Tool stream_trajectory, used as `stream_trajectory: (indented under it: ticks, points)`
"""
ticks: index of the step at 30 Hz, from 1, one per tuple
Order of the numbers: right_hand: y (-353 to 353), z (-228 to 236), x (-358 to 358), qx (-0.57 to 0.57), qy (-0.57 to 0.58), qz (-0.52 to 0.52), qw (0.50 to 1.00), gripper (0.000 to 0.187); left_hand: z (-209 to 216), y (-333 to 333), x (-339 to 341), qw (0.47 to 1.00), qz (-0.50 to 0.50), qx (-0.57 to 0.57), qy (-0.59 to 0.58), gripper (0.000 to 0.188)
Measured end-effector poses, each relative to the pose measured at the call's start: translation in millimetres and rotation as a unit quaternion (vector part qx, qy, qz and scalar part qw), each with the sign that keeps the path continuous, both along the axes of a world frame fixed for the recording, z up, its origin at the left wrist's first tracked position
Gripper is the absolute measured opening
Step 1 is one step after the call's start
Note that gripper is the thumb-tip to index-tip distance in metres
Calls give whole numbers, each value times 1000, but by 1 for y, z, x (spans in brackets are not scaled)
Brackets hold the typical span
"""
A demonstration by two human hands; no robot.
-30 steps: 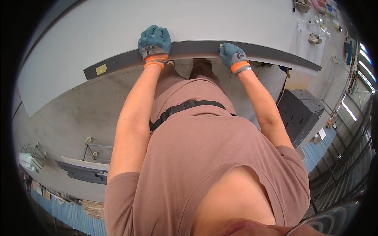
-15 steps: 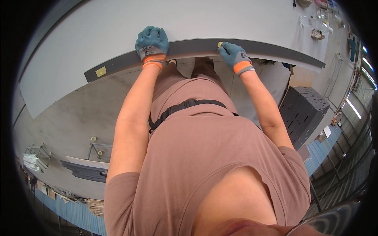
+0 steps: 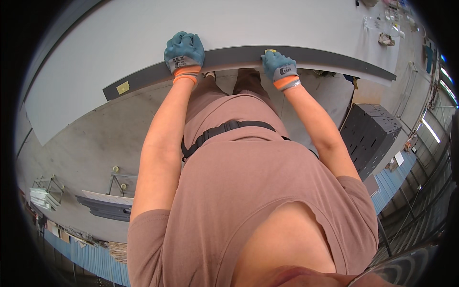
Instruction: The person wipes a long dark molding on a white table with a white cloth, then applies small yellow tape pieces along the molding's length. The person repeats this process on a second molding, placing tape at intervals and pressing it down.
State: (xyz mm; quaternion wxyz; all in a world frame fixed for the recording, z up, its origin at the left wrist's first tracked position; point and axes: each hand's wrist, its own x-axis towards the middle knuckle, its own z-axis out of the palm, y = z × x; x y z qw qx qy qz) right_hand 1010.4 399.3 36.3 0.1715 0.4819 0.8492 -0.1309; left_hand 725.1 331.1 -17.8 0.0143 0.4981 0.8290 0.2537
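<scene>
A long dark grey strip (image 3: 229,56) lies along the near edge of a white tabletop. My left hand (image 3: 184,50), in a blue-grey glove with an orange cuff, is curled over the strip left of its middle, fingers bent at the far edge. My right hand (image 3: 278,64), gloved the same way, is closed with its fingertips down on a small yellow sticker (image 3: 271,50); only the sticker's far edge shows, the rest hidden under the fingers. Another yellow sticker (image 3: 123,87) is on the strip's left end.
The white tabletop (image 3: 143,33) stretches beyond the strip. Clear plastic wrap (image 3: 377,24) and a small brown item (image 3: 386,40) lie at the far right. A stack of dark panels (image 3: 370,136) stands right of me, and more dark boards (image 3: 103,205) rest behind on the left.
My right hand has shifted a little left and turned, so its fingers now cover most of the yellow sticker. My left hand and the strip look unmoved.
</scene>
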Motion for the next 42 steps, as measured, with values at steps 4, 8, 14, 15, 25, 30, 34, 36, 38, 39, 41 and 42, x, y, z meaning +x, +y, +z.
stream_trajectory:
  ticks: [4,8,14,15,25,30,34,36,38,39,41,42]
  points:
    - [1,-14,8,54,55,18,997,18,-2,0,0,1000,0,-18,17,18]
    - [9,-14,13,-6,70,4,998,23,-4,-1,-2,999,3,-25,21,20]
    - [16,-20,24,-15,152,4,988,21,-5,0,-1,999,1,-7,31,21]
    - [17,-14,21,-24,156,-7,987,22,-5,-1,-1,1000,1,-10,26,21]
    - [11,12,41,-134,218,-101,961,34,-5,-1,-1,1000,1,-17,18,19]
    - [-18,19,46,-101,299,-224,922,36,-5,0,0,1000,6,-15,18,18]
    - [-28,38,40,-98,219,-45,970,34,-7,0,-1,1000,6,-7,20,18]
    - [-35,40,28,-75,194,21,978,35,-7,0,-1,1000,4,-7,23,18]
    - [-42,39,21,-102,173,15,980,36,-5,1,-1,1000,-4,-10,28,18]
    - [-44,44,17,-108,170,21,979,35,-5,1,-1,1000,-1,-10,27,18]
    - [-41,45,15,-59,236,-45,969,33,-5,0,-1,1000,4,-12,25,17]
    - [-40,46,15,-35,267,-78,960,32,-6,-1,-1,1000,5,-10,24,17]
